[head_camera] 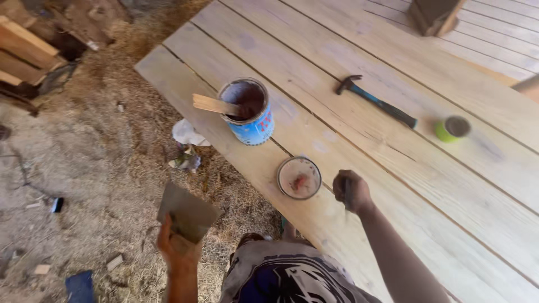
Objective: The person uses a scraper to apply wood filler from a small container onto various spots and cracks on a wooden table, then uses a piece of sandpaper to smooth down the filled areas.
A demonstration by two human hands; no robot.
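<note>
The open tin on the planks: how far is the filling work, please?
Done: the tin is open, its lid lies beside it, and a wooden stick rests in the paste. In hand: the left hand holds a flat scraper off the planks' edge; the right hand, fisted, rests on the planks. Left: no paste shows on the planks; the hammer lies unused.

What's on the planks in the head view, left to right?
Wooden stick → blue can → round lid → right hand → hammer → green cup. The left hand, off the planks further left, holds a flat scraper.
</note>
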